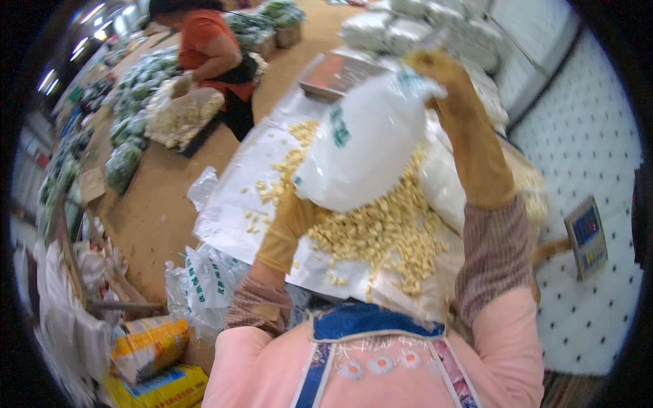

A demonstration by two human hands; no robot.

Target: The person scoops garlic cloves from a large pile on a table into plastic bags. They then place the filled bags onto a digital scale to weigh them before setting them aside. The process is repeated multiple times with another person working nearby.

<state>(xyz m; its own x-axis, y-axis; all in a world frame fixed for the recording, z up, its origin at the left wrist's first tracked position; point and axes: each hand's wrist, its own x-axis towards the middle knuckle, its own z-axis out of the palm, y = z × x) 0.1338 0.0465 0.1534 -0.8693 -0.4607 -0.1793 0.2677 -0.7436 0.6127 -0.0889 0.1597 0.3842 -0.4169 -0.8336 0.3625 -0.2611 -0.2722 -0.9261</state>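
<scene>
A white plastic bag (365, 145) with green printing is stretched between my two gloved hands, puffed out and tilted above the table. My right hand (438, 71), in a long tan glove, grips its far upper corner. At the near left corner, my left hand (301, 209) in a similar glove holds the bag's lower edge; the bag hides part of its fingers. Under and around the bag spreads a pile of peeled garlic cloves (367, 234). They lie on a white sheet (240, 188) covering the table. What the bag contains cannot be made out.
A metal tray (339, 74) stands at the table's far end, with filled white bags (387, 33) beyond. A scale display (586, 239) is at right. Loose printed bags (206, 280) hang at left. Another person (209, 51) handles a bag of garlic (181, 115) near green-filled sacks (145, 86).
</scene>
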